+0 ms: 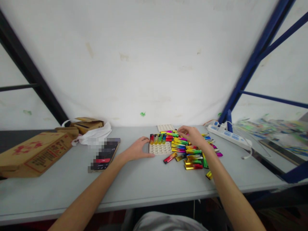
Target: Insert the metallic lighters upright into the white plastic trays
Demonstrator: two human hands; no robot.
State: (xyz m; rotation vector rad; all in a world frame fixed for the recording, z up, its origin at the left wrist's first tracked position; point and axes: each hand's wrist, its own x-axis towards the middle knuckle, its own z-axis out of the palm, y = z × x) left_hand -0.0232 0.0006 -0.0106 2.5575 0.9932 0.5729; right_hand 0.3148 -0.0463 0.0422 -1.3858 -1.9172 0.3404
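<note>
Under my left hand lies a white tray of round-dimpled slots, flat on the counter; my fingers rest on its left edge. Four lighters stand upright in its back row, metallic and rainbow-shaded. Just to its right is a loose pile of lighters, glossy gold, green, pink and red, lying flat at mixed angles. My right hand rests on the back of that pile.

Bare table nearside; phone left, lighter pile right.
</note>
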